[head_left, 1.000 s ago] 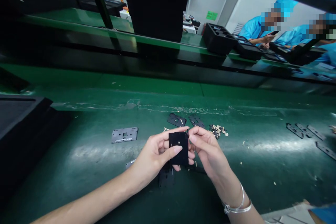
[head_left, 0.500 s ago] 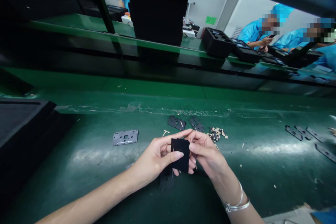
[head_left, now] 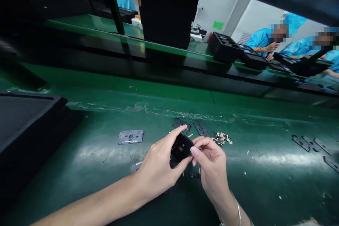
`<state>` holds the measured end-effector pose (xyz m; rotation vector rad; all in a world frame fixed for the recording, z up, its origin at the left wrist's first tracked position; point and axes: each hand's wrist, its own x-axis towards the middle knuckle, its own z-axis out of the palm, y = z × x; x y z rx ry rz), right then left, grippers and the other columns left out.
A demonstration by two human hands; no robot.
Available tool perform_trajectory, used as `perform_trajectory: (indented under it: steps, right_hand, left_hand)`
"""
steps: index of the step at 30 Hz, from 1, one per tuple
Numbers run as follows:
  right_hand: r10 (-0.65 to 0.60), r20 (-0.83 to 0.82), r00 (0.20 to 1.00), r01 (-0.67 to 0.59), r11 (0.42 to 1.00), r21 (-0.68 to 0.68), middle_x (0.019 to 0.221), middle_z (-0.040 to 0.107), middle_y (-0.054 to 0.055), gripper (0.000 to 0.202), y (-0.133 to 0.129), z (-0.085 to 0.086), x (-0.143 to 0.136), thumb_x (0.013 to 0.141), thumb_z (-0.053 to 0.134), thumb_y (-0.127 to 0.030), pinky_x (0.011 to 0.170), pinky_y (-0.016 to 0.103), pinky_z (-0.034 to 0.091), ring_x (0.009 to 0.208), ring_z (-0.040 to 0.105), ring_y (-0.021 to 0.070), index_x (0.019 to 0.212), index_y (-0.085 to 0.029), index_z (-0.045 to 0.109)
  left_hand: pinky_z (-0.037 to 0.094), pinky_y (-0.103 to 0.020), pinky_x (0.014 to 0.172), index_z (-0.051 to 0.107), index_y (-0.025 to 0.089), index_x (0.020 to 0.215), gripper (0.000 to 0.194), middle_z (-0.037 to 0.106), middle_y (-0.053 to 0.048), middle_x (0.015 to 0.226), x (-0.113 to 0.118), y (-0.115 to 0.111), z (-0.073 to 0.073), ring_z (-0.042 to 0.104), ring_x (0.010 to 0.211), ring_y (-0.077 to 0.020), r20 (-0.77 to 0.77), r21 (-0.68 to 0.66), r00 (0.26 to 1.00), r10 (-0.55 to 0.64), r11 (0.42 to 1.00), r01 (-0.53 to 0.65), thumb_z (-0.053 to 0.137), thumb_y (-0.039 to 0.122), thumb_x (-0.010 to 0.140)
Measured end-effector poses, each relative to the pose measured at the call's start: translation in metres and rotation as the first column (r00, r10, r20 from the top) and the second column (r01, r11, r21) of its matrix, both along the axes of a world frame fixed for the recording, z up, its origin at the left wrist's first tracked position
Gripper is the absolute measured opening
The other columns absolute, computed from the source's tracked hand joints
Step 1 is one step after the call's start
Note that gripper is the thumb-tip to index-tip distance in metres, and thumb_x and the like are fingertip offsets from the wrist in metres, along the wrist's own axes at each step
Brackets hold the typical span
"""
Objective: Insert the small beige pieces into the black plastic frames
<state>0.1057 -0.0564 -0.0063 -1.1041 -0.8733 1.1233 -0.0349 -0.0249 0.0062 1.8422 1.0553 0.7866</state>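
A small black rectangular plate [head_left: 181, 149] with square cut-outs is held tilted over the green bench. My left hand [head_left: 161, 160] spans it, fingers along the far edge and thumb at the near edge. At its right end, my right hand [head_left: 210, 155] pinches the edge between thumb and forefinger. Just beyond lie two black plates with cut-outs, one [head_left: 181, 125] partly behind my left fingertips and another [head_left: 201, 128] to its right. Near my right fingers is a heap of small black and cream pieces [head_left: 221, 139]. A grey plate [head_left: 131, 136] lies to the left.
A large black tray stack [head_left: 31, 113] stands at the left. Several dark frame-like parts [head_left: 314, 143] lie at the right. Beyond, a raised shelf holds a tall black stack [head_left: 168, 10] and a compartmented black box [head_left: 225, 46]. People in blue [head_left: 261, 39] sit behind it.
The black plate has been turned over, so its side with cut-outs now faces me. My left hand has shifted from thumb on its face to gripping its edges. The view has moved slightly.
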Motion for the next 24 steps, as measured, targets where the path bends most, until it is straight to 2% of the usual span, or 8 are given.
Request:
perform_trajectory:
  steps: [5, 10, 17, 24]
  right_hand:
    - [0.127, -0.156, 0.98, -0.137, 0.989, -0.055, 0.077, 0.054, 0.0, 0.012, 0.0053, 0.0028, 0.0041, 0.068, 0.073, -0.025, 0.042, 0.018, 0.033, 0.051, 0.042, 0.0062, 0.067, -0.019, 0.062]
    - [0.217, -0.225, 0.95, -0.234, 0.971, -0.053, 0.073, 0.053, 0.0, 0.016, 0.0076, -0.0001, 0.0063, 0.067, 0.073, -0.026, 0.043, 0.019, 0.032, 0.05, 0.041, 0.0067, 0.065, -0.018, 0.06]
    - [0.287, -0.263, 0.921, -0.298, 0.955, -0.002, 0.069, 0.052, -0.002, 0.014, 0.0077, -0.0017, 0.0082, 0.067, 0.074, -0.023, 0.044, 0.019, 0.032, 0.048, 0.042, 0.0054, 0.066, -0.017, 0.061]
    - [0.293, -0.295, 0.909, -0.307, 0.952, 0.001, 0.067, 0.052, -0.002, 0.014, 0.0063, -0.0005, 0.0067, 0.067, 0.073, -0.024, 0.044, 0.019, 0.032, 0.047, 0.043, 0.0055, 0.066, -0.016, 0.061]
  left_hand:
    - [0.043, -0.036, 0.09, 0.034, 0.02, 0.134, 0.057, 0.057, -0.01, 0.121, -0.0038, 0.0001, 0.0016, 0.053, 0.11, -0.0272, -0.019, 0.056, 0.999, -0.032, 0.998, 0.033, 0.055, 0.021, 0.082]
    - [0.045, -0.033, 0.088, 0.032, 0.022, 0.134, 0.055, 0.058, -0.007, 0.117, -0.006, 0.0001, 0.0022, 0.055, 0.105, -0.0223, 0.025, 0.088, 0.995, -0.092, 0.992, 0.09, 0.051, 0.014, 0.083]
    - [0.04, -0.027, 0.096, 0.031, 0.029, 0.133, 0.056, 0.051, -0.001, 0.125, -0.0067, 0.0036, 0.0042, 0.048, 0.113, -0.0153, 0.072, 0.109, 0.983, -0.167, 0.981, 0.158, 0.048, 0.007, 0.084]
    - [0.043, -0.028, 0.087, 0.031, 0.029, 0.133, 0.057, 0.053, -0.001, 0.108, -0.0069, 0.0035, 0.0042, 0.051, 0.098, -0.0148, 0.056, 0.19, 0.987, -0.151, 0.972, 0.138, 0.046, 0.005, 0.084]
